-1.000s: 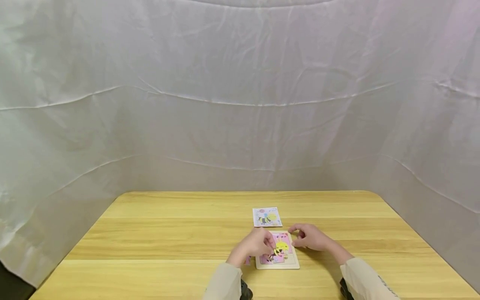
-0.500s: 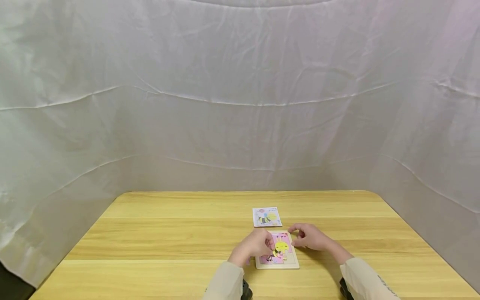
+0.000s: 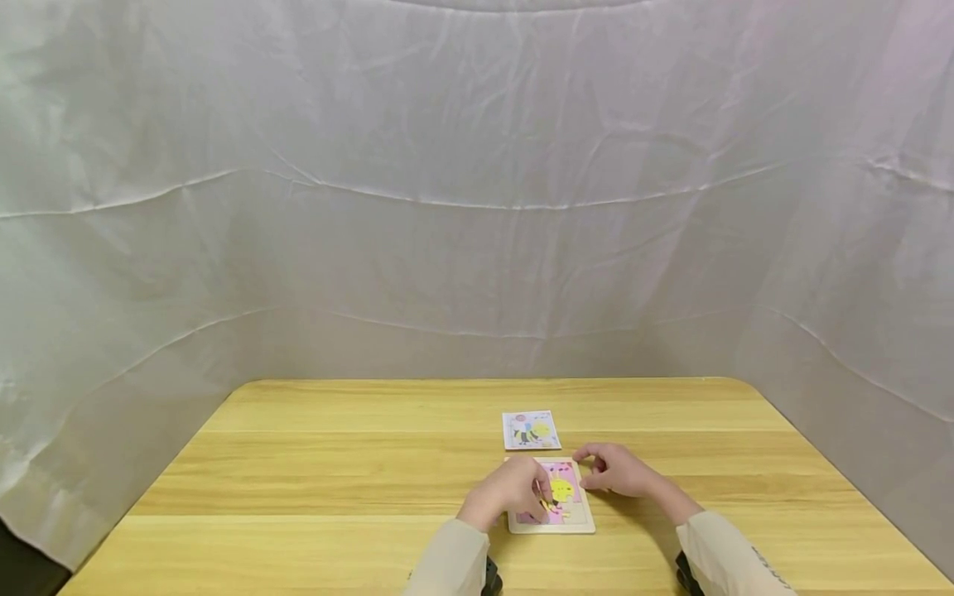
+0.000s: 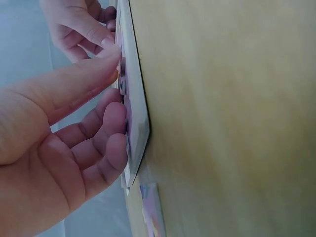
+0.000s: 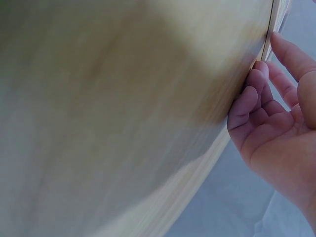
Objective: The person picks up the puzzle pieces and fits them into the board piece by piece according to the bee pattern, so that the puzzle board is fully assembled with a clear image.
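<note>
A square wooden puzzle board point(image 3: 589, 525) with a pink and yellow bee picture lies on the table. My left hand point(image 3: 513, 488) reaches over its left side, thumb and fingers spread apart and touching the puzzle pieces point(image 3: 562, 490). In the left wrist view, the left hand point(image 4: 74, 131) has its thumb out straight on the picture and its other fingers bent against the board's near side. At the upper right edge, my right hand point(image 3: 620, 471) steadies the board between thumb and index finger. In the right wrist view, the remaining fingers of the right hand point(image 5: 269, 111) curl beside the board's edge.
A printed card point(image 3: 532, 430) with a bee picture lies just behind the board. One loose pink puzzle piece point(image 4: 152, 210) sits on the wooden table point(image 3: 335, 480) left of the board. Grey cloth point(image 3: 477, 273) hangs around the table.
The piece that lay raised on the lower part of the board now sits level among the others. My left thumb and fingers have spread and shifted slightly right. The right hand stays put.
</note>
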The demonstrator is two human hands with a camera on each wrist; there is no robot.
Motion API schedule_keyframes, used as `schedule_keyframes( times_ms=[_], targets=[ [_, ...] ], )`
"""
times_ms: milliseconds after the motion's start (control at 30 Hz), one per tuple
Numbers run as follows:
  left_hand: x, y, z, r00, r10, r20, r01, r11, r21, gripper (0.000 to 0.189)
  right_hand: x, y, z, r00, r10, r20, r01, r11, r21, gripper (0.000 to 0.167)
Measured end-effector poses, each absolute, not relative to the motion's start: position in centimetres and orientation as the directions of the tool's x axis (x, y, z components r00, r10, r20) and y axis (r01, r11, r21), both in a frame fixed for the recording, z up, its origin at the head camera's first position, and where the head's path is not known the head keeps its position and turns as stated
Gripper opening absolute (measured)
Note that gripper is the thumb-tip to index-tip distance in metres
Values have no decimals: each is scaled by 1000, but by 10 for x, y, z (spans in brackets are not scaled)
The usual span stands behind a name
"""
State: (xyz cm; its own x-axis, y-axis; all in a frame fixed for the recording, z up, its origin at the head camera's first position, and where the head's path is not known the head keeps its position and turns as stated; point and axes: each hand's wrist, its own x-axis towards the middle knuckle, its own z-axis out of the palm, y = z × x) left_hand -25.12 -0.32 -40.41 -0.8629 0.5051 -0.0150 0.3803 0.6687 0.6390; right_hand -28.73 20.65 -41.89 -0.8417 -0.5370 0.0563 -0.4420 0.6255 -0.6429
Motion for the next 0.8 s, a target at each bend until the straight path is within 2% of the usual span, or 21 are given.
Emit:
schedule_keyframes(
  times_ms=[633, 800],
  targets=[
    [-247, 1, -401, -876, 482, 11, 420, 751, 510, 24, -288, 207, -420, -841, -538, 56, -442, 624, -644, 31],
    [-246, 1, -399, -886, 464, -10, 391, 758, 522, 24, -287, 207, -420, -839, -541, 56, -443, 620, -648, 32]
  ],
)
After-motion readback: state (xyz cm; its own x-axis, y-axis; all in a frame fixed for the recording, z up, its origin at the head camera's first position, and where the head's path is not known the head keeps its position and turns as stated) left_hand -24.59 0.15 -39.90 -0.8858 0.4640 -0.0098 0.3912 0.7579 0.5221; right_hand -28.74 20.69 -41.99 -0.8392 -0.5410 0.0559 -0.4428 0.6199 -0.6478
